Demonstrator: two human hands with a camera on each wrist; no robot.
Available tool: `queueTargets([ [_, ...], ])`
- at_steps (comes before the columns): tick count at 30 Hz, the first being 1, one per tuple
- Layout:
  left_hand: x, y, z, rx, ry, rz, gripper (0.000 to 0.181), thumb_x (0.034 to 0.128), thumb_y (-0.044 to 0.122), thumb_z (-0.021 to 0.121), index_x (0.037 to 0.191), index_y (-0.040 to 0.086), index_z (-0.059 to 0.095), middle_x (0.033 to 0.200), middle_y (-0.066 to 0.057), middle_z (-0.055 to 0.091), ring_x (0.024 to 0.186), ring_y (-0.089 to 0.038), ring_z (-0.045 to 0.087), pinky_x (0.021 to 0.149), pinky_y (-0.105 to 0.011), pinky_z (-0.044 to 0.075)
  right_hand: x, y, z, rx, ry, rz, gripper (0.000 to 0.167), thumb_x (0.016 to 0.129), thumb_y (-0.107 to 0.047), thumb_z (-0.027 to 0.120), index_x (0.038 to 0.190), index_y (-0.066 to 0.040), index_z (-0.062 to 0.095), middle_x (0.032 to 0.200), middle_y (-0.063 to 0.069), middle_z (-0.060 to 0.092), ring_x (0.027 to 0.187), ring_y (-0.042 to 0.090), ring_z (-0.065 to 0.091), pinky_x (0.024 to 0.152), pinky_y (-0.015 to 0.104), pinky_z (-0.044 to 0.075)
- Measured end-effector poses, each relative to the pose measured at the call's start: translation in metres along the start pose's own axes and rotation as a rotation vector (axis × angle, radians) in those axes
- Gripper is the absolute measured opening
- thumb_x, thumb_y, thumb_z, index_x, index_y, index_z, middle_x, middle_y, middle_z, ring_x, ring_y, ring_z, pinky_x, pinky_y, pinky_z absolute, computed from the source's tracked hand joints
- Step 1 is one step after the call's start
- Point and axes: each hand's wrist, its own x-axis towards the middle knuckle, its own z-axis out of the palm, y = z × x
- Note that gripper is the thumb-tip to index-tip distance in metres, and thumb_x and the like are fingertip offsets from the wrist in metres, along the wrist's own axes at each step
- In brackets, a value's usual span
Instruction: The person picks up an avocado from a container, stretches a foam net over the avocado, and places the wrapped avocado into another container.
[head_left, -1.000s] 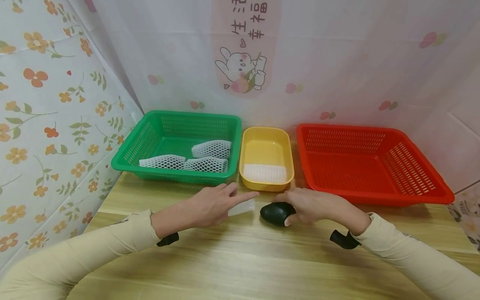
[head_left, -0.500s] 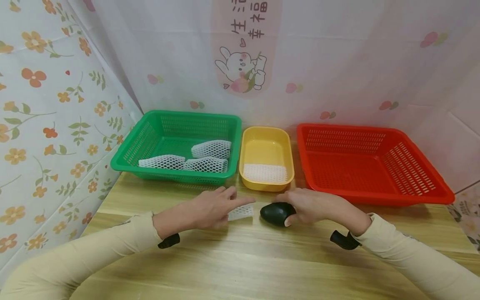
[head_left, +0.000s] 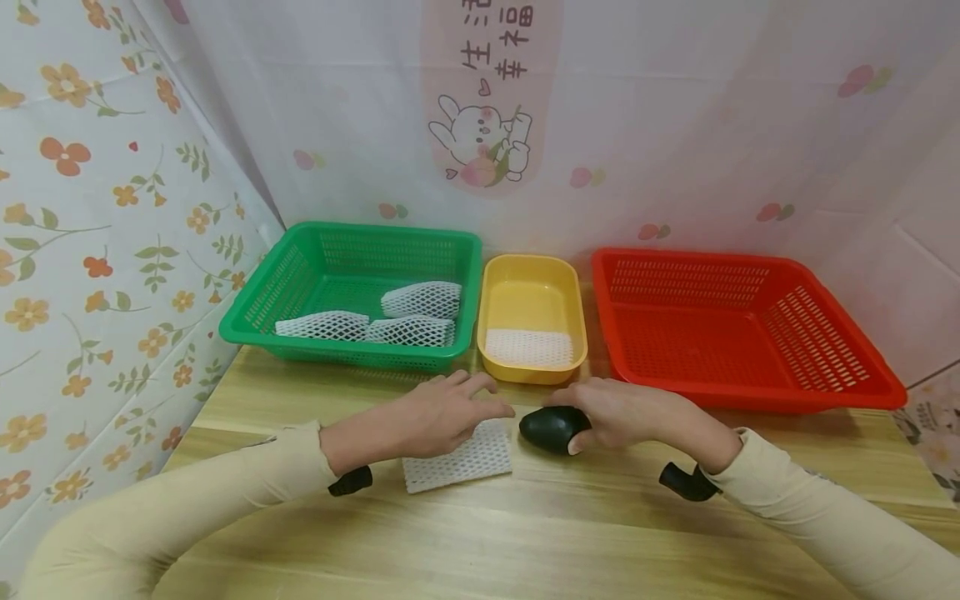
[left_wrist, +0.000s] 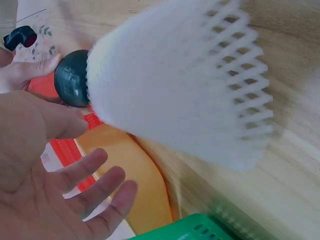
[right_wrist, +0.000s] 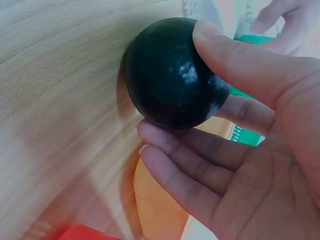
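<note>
A dark green avocado (head_left: pixel 550 430) lies on its side on the table, and my right hand (head_left: pixel 628 412) holds it at its right end. In the right wrist view the thumb and fingers lie around the avocado (right_wrist: pixel 167 75). Left of it, a flat white foam net sleeve (head_left: pixel 471 467) lies on the table, one end close to the avocado. Over the sleeve's far side is my left hand (head_left: pixel 438 417). The left wrist view shows that hand (left_wrist: pixel 65 165) with loosely spread fingers beside the foam net sleeve (left_wrist: pixel 165 85), gripping nothing.
Behind the hands stand a green basket (head_left: pixel 300 343) with several foam-net-covered pieces (head_left: pixel 411 330), a yellow tray (head_left: pixel 531 292) with a stack of white foam netting (head_left: pixel 529 347), and a red basket (head_left: pixel 690 333). A printed curtain (head_left: pixel 637 125) hangs behind them.
The foam net sleeve, mostly hidden under my left hand before, now lies nearer and in fuller view. My left hand has shifted slightly, its index finger less extended. The right hand and avocado stay put.
</note>
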Motion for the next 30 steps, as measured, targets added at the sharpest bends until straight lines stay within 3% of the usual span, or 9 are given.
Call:
queueTargets([
  [7,0.005,0.006,0.005,0.038,-0.036,0.045,0.045,0.0997,0.014,0.065,0.141,0.033,0.061,0.11,0.001,0.045,0.099,-0.02,0.045,0.073,-0.026,0.044,0.0,0.0,0.001,0.003,0.006,-0.003,0.059,0.082,-0.024,0.087,0.133,-0.006,0.063,0.115,0.001,0.064,0.097,0.021,0.058,0.085,0.042,0.051],
  [15,0.007,0.008,0.008,0.03,-0.069,0.062,0.04,0.0973,0.014,0.063,0.135,0.028,0.064,0.106,0.001,0.044,0.092,-0.018,0.046,0.066,-0.025,0.041,0.0,0.001,0.002,-0.01,0.012,0.005,0.061,0.082,-0.026,0.087,0.134,-0.006,0.063,0.118,0.004,0.064,0.1,0.023,0.058,0.087,0.044,0.051],
  [20,0.007,0.009,0.009,0.048,-0.054,0.086,0.041,0.0926,0.013,0.067,0.131,0.026,0.066,0.109,0.0,0.045,0.093,-0.018,0.047,0.067,-0.025,0.043,0.0,0.0,0.002,-0.009,0.012,0.007,0.062,0.082,-0.027,0.087,0.135,-0.006,0.063,0.119,0.004,0.064,0.1,0.023,0.058,0.088,0.045,0.051],
  [25,0.009,0.01,0.009,0.071,0.0,0.134,0.042,0.0884,0.014,0.073,0.129,0.026,0.067,0.115,0.0,0.046,0.101,-0.018,0.046,0.078,-0.026,0.044,0.0,0.0,0.001,-0.002,0.009,0.021,0.061,0.082,-0.027,0.087,0.134,-0.006,0.063,0.119,0.004,0.064,0.101,0.024,0.058,0.088,0.046,0.05],
  [30,0.01,0.013,0.008,0.149,-0.039,0.16,0.04,0.0928,0.012,0.073,0.129,0.028,0.069,0.108,0.001,0.045,0.099,-0.018,0.044,0.082,-0.026,0.042,0.0,0.0,0.001,0.003,0.002,0.03,0.062,0.082,-0.027,0.087,0.135,-0.006,0.062,0.12,0.004,0.064,0.102,0.024,0.057,0.089,0.046,0.05],
])
